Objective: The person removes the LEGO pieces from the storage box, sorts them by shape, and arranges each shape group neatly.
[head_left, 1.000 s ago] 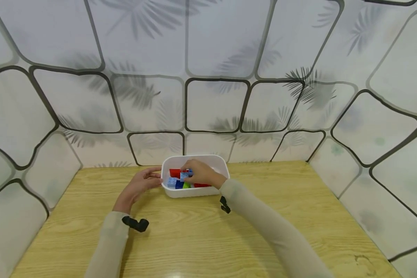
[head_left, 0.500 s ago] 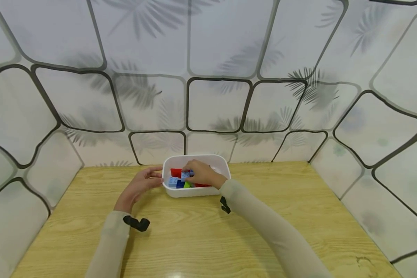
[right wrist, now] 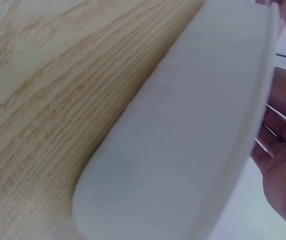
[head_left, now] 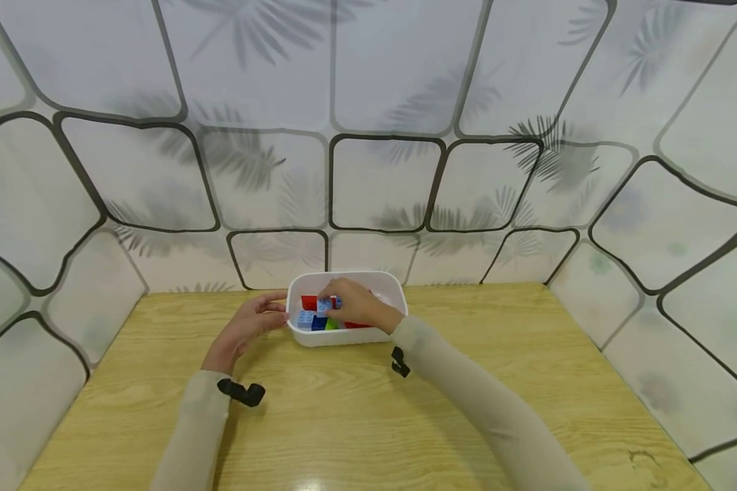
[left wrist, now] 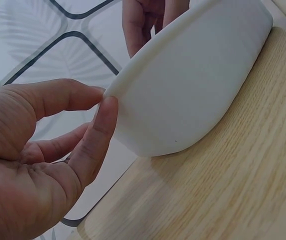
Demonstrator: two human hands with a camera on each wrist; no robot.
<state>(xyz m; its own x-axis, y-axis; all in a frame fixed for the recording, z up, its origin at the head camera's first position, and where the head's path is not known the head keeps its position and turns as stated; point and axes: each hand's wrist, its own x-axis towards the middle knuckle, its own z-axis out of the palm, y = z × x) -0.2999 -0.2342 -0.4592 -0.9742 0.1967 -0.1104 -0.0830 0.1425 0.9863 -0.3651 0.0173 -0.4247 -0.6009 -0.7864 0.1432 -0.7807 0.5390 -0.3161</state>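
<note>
Head view: wooden tabletop [head_left: 344,409] carries white tub [head_left: 344,336] near its far edge; left hand [head_left: 246,331], fingers nearly straight, touches tub's left wall, likely steadying it; right hand [head_left: 356,307] inside pinches light-blue brick [head_left: 326,306].

White tub [head_left: 344,336] at frame centre, with red, light blue, dark blue and green bricks [head_left: 312,320]. Pale yellow wood-grain counter [head_left: 344,423] below. Whitish walls [head_left: 381,82] above: black rounded outlines, grey palm-leaf shadows. Beige sleeves [head_left: 485,409].
</note>
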